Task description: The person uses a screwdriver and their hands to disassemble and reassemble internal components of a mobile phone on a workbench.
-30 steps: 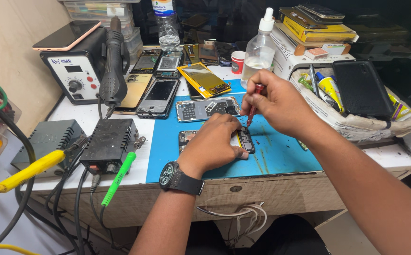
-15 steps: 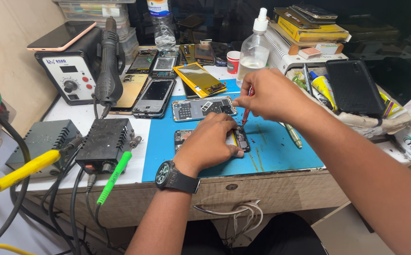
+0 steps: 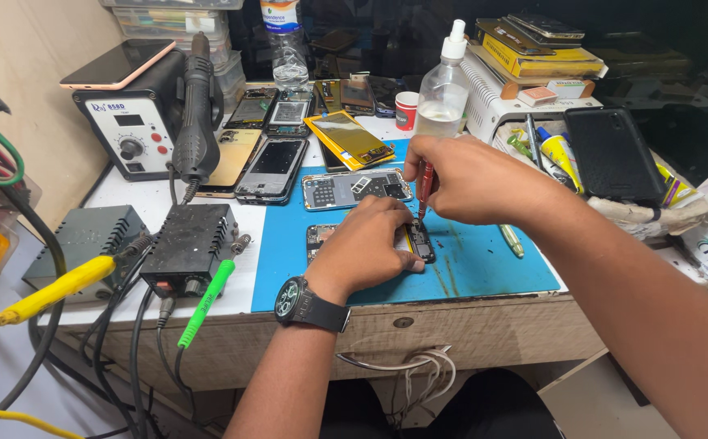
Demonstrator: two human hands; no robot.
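A: What is the largest element shown?

B: The bench (image 3: pixel 208 268), white-topped with a wooden front edge. On it lies a blue work mat (image 3: pixel 484 268), with a hot-air rework station (image 3: pixel 138 130) at the rear left, its black handpiece (image 3: pixel 195 122) upright in the holder.

A: And in front of the station?

B: A black power supply box (image 3: pixel 187 248) beside a grey box (image 3: pixel 86 240), with a yellow probe (image 3: pixel 53 289) and a green probe (image 3: pixel 206 301) lying over the bench edge.

A: Where is the work itself?

B: At the centre of the mat. An opened phone (image 3: pixel 415 240) lies flat, mostly covered by the left hand (image 3: pixel 366 248), which presses down on it with fingers spread over the body; a black wristwatch (image 3: pixel 309 302) sits on that wrist.

A: The right hand?

B: The right hand (image 3: pixel 472 179) is closed around a red-handled screwdriver (image 3: pixel 425 183), held upright with its tip on the upper right end of the phone.

A: Smaller items nearby?

B: A second opened phone (image 3: pixel 354 189) just behind, a yellow-backed phone (image 3: pixel 350 138) tilted further back, a clear squeeze bottle (image 3: pixel 443 97), a small red cup (image 3: pixel 405 110), and a pen-like tool (image 3: pixel 511 241) on the mat to the right.
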